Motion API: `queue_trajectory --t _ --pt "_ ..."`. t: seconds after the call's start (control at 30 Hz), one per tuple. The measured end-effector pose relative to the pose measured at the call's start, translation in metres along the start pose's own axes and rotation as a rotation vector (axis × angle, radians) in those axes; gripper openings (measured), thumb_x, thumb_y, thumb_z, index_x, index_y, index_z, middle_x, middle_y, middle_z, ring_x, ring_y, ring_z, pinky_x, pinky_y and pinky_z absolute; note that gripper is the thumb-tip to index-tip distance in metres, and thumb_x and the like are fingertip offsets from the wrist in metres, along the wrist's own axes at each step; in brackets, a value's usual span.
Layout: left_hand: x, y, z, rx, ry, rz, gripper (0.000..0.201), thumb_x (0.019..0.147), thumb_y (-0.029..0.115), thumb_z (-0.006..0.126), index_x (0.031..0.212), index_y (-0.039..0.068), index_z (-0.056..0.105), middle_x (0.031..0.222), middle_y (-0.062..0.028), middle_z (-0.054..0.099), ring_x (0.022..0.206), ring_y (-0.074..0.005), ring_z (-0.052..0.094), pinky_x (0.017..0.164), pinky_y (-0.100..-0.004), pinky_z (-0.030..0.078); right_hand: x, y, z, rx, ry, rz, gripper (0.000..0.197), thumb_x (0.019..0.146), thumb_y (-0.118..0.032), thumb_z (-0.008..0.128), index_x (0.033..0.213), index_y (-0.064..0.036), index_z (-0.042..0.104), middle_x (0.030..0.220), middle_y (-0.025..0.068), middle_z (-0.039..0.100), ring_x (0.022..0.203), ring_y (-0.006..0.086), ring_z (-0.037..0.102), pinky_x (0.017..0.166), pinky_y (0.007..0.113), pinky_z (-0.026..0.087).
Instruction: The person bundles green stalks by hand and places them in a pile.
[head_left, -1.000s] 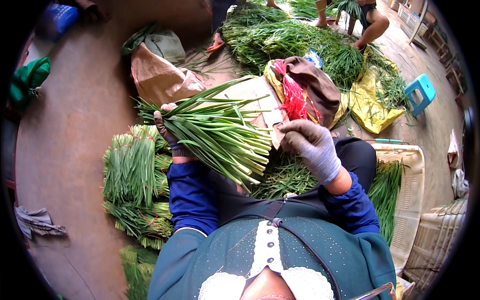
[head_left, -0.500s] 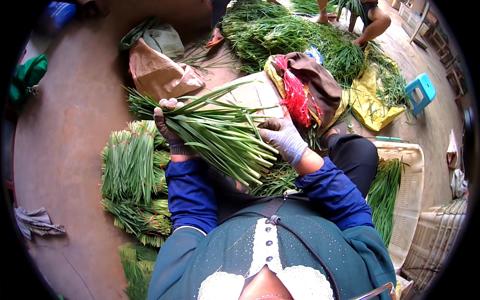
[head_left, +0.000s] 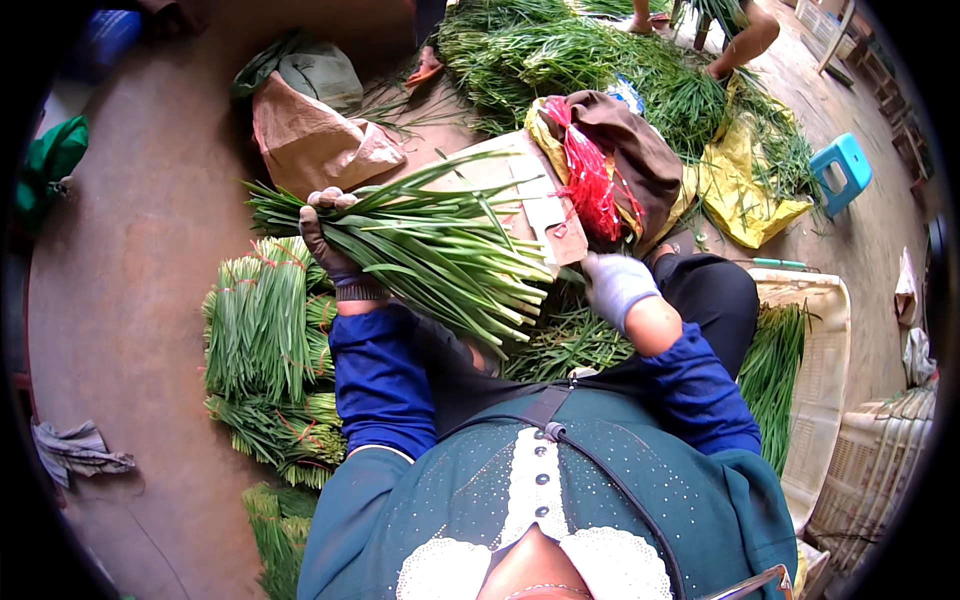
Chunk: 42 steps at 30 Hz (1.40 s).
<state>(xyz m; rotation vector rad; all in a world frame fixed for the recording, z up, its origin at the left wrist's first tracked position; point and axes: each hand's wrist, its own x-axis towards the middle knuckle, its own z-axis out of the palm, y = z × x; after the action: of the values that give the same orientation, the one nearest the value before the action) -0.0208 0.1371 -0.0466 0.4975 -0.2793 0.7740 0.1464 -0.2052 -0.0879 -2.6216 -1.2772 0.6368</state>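
My left hand [head_left: 325, 235], in a dark glove with pale fingertips, is wrapped round a loose bunch of garlic chives [head_left: 440, 262]. The leaf tips stick out to the left and the pale cut stems fan toward the lower right. Just right of those stem ends is my right hand [head_left: 620, 288], in a pale grey glove and slightly blurred. Its fingers are closed together; what they hold, if anything, is too small to make out. Loose green leaves [head_left: 570, 350] lie below, between my legs. Beyond the bunch is a flat tan board [head_left: 500, 178].
Tied chive bundles [head_left: 265, 320] are stacked at left. Red plastic ties [head_left: 590, 185] lie on a brown cloth [head_left: 640, 140]. A big chive heap [head_left: 540, 60], yellow sack [head_left: 745, 185], blue stool [head_left: 842, 175] and pink sack [head_left: 315, 140] stand beyond. At right is a white crate [head_left: 822, 360].
My right hand has moved right and slightly down, away from the stems. My left hand still holds the bunch, shifted slightly left.
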Motion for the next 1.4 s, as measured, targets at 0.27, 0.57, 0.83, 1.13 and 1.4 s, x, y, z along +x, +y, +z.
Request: queue_trajectory --t 0.27,0.57,0.83,1.13,1.4 --pt "-0.003 0.005 -0.005 0.162 0.13 0.126 0.023 0.095 0.03 0.06 0.099 0.008 0.063 0.098 -0.0061 0.062 0.091 -0.0189 0.059 0.09 -0.0342 0.049 -0.048 -0.037 -0.051 0.76 0.402 -0.458 0.017 0.085 -0.009 0.066 0.1 -0.0027 0.068 0.09 0.0185 0.066 0.085 0.0308 0.066 0.075 0.036 0.052" --pt "-0.005 -0.006 0.001 0.248 0.164 0.158 0.024 0.096 0.031 0.058 0.104 0.008 0.062 0.099 -0.0066 0.062 0.096 -0.0198 0.059 0.091 -0.0376 0.049 -0.018 -0.071 -0.037 0.538 0.382 -0.445 0.027 0.078 -0.017 0.071 0.101 -0.0019 0.067 0.087 0.0187 0.065 0.084 0.0366 0.063 0.076 0.042 0.051" --pt "-0.003 -0.003 -0.004 0.208 0.179 0.169 0.025 0.096 0.033 0.057 0.105 0.01 0.061 0.103 -0.0076 0.061 0.099 -0.023 0.059 0.09 -0.0412 0.05 0.002 -0.066 -0.01 1.482 0.193 -0.197 0.019 0.085 -0.014 0.07 0.098 -0.0002 0.066 0.084 0.0022 0.065 0.077 0.0091 0.059 0.07 0.025 0.049" --pt "-0.005 0.013 -0.017 0.162 0.213 0.189 0.023 0.097 0.032 0.057 0.105 0.012 0.066 0.106 -0.006 0.066 0.101 -0.0205 0.061 0.092 -0.042 0.051 -0.015 -0.003 -0.02 0.876 -0.077 -0.458 0.023 0.083 -0.014 0.068 0.103 -0.0032 0.067 0.089 0.0074 0.069 0.08 0.0196 0.066 0.073 0.032 0.052" --pt "-0.005 0.011 -0.016 0.055 0.183 0.159 0.025 0.097 0.033 0.057 0.104 0.01 0.064 0.103 -0.0064 0.066 0.099 -0.0198 0.062 0.093 -0.0417 0.05 -0.031 -0.025 -0.038 0.82 0.505 -0.393 0.023 0.087 -0.015 0.065 0.105 -0.0021 0.068 0.09 0.0162 0.068 0.082 0.0264 0.067 0.073 0.034 0.053"
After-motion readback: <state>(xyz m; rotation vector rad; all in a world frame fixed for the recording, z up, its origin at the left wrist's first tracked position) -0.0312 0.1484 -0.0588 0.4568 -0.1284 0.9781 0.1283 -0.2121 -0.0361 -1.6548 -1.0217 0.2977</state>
